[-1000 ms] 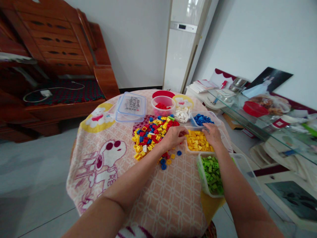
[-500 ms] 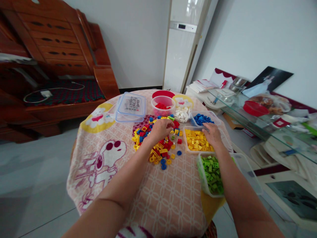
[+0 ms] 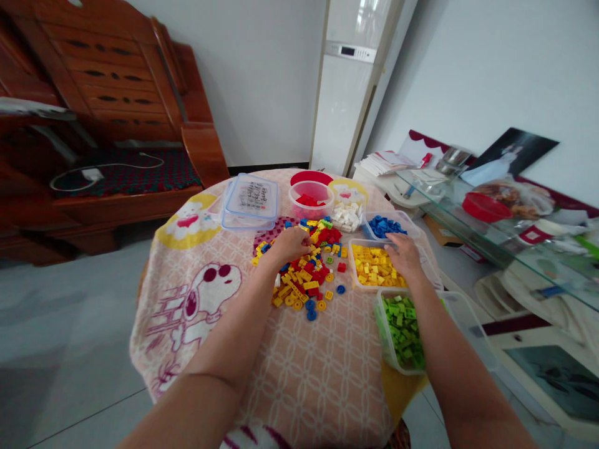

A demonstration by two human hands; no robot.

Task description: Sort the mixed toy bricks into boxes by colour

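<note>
My left hand (image 3: 291, 244) is over the mixed pile of toy building bricks (image 3: 306, 274). Its fingers are curled together at the pile, and whatever is between them is hidden. My right hand (image 3: 406, 254) hovers at the right side of a clear box of yellow bricks (image 3: 372, 265), thumb and fingers apart with nothing visible in them. Behind that box sits a container of blue bricks (image 3: 384, 226). Nearer to me, partly under my right forearm, stands a box of green bricks (image 3: 402, 330). White bricks (image 3: 347, 216) lie beyond the pile, beside a round tub (image 3: 312, 194) with red bricks inside.
Stacked clear lids (image 3: 250, 202) lie at the table's back left. A patterned cloth (image 3: 327, 368) covers the round table. To the right is a glass shelf (image 3: 486, 243) with papers and a red bowl (image 3: 486, 207). A wooden bench (image 3: 107, 112) stands at left.
My left hand has shifted left across the brick pile, baring bricks on the pile's right side. My right hand stays at the yellow box. The view has moved slightly.
</note>
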